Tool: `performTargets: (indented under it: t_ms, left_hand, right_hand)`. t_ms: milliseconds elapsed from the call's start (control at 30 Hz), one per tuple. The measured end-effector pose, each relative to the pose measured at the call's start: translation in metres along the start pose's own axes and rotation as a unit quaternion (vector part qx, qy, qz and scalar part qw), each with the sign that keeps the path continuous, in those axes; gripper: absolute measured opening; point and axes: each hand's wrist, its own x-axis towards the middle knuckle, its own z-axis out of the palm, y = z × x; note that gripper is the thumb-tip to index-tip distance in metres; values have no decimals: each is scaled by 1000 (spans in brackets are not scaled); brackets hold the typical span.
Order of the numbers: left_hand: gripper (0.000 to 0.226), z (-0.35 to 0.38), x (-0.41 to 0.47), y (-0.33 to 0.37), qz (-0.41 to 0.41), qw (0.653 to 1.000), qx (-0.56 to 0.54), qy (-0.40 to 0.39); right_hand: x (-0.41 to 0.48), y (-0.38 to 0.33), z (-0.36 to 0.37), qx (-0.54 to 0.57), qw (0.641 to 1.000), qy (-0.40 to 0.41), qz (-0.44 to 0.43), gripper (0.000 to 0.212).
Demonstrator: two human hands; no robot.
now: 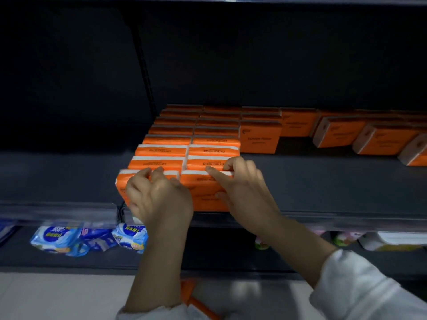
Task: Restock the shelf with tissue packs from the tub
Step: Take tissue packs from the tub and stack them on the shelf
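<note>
Orange tissue packs stand in two tight rows point(191, 139) running back on the dark shelf point(323, 185). My left hand point(157, 195) grips the front pack of the left row point(122, 181), fingers curled over its top edge. My right hand point(240, 188) holds the front pack of the right row point(203, 190), fingers hooked over its top and thumb on its face. Both packs stand upright at the shelf's front edge. The tub is hidden; only an orange pack point(198, 303) shows between my forearms at the bottom.
A third shorter row point(260, 137) and several loose orange packs point(342, 132) stand at the back right. The shelf below holds blue-and-white packets point(92, 236) at left and other goods point(390, 241) at right. Bare shelf lies right of my hands.
</note>
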Motion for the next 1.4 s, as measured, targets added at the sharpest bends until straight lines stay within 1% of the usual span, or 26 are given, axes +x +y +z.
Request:
performTargets:
  t_ms: [33, 100, 233, 300, 367, 433, 567, 633, 667, 733, 800, 833, 933, 967, 1033, 1100, 1133, 1200, 1300, 1400]
  left_hand:
    - [39, 0, 0, 0, 4, 1000, 1, 2]
    - [38, 1, 0, 0, 4, 1000, 5, 3]
    - [49, 4, 1, -1, 4, 999, 36, -2]
    - [54, 6, 1, -2, 16, 999, 51, 7]
    - [54, 7, -1, -3, 31, 998, 55, 24]
    - [51, 7, -3, -1, 54, 996, 52, 49]
    - [46, 8, -11, 9, 114, 989, 49, 83]
    - [42, 10, -22, 17, 160, 982, 35, 94]
    - [40, 11, -30, 24, 195, 975, 28, 103]
    - [34, 14, -51, 41, 281, 955, 14, 93]
    - [30, 27, -81, 62, 373, 928, -2, 17]
    - [30, 34, -96, 69, 423, 906, 2, -30]
    - [32, 65, -157, 87, 553, 807, 26, -206]
    - [33, 75, -174, 89, 584, 773, 47, -244]
    - [36, 94, -202, 93, 626, 716, 95, -293]
    - [36, 110, -221, 97, 648, 673, 130, -333]
    - [38, 118, -229, 99, 649, 658, 139, -356]
    - [43, 131, -245, 105, 637, 645, 151, -395]
    - [28, 147, -267, 116, 625, 636, 151, -426]
    - [23, 164, -289, 127, 620, 629, 137, -448]
  right_hand:
    - [-1, 0, 5, -25, 1000, 19, 2, 66]
    - [-3, 1, 14, -34, 999, 29, 0, 66]
    - [-2, 2, 20, -4, 1000, 7, -10, 66]
    - [-1, 3, 19, 5, 1000, -4, -10, 69]
    - [-2, 3, 15, 36, 999, -7, -12, 69]
    - [-6, 4, 9, 66, 998, -6, -9, 68]
    - [-20, 11, -7, 96, 995, 22, 9, 68]
    - [-39, 22, -14, 106, 993, 37, 24, 63]
    - [-52, 31, -18, 99, 993, 48, 30, 60]
    - [-81, 51, -24, 84, 994, 53, 55, 57]
    - [-117, 76, -31, 72, 993, 41, 83, 54]
    - [-132, 87, -33, 70, 993, 32, 91, 52]
    - [-195, 132, -48, 54, 985, -25, 159, 46]
    - [-216, 146, -55, 39, 981, -50, 184, 48]
    - [-256, 173, -68, 11, 967, -107, 231, 51]
    - [-292, 198, -79, -9, 947, -143, 289, 44]
    - [-308, 209, -84, -13, 935, -153, 321, 41]
    - [-335, 228, -89, 6, 907, -146, 396, 40]
    - [-356, 250, -96, 82, 849, -101, 512, 47]
    - [-371, 275, -97, 113, 804, -73, 579, 52]
